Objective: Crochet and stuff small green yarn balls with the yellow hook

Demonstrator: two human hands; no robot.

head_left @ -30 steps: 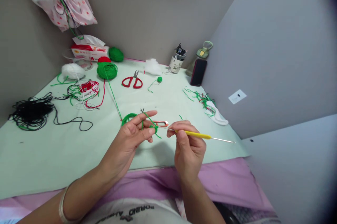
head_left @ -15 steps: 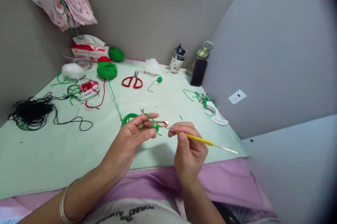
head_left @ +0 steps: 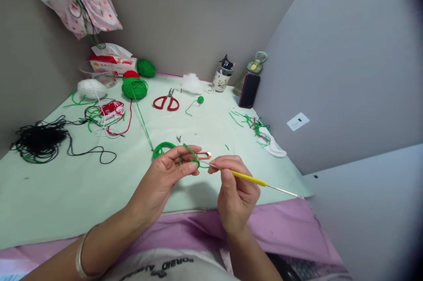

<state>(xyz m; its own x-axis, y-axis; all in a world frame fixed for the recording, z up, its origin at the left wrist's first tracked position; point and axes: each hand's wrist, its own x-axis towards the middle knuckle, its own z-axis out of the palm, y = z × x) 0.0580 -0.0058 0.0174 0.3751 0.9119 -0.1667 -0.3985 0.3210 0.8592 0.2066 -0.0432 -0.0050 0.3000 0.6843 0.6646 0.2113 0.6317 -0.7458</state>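
Between thumb and fingers, my left hand [head_left: 168, 168] pinches a small piece of green crochet work [head_left: 197, 163], mostly hidden by the fingertips. A strand of green yarn runs over its raised index finger. My right hand [head_left: 238, 188] grips a crochet hook [head_left: 249, 178] with a yellow handle and thin metal ends. The hook's left end reaches the green work; its other end points to the lower right. Behind my left fingers lie a green ring [head_left: 161, 148] and an orange-framed tool [head_left: 205, 155], partly covered.
Red-handled scissors [head_left: 166, 101], a green yarn ball [head_left: 135, 89] and a white yarn ball [head_left: 92, 89] lie farther back. A black yarn tangle [head_left: 41, 139] is at left. Green scraps [head_left: 254, 124] and a phone [head_left: 249, 90] are at right, near the wall.
My right hand has shifted slightly left and down with the hook, whose handle has moved a little the same way. A green strand now shows between the two hands.
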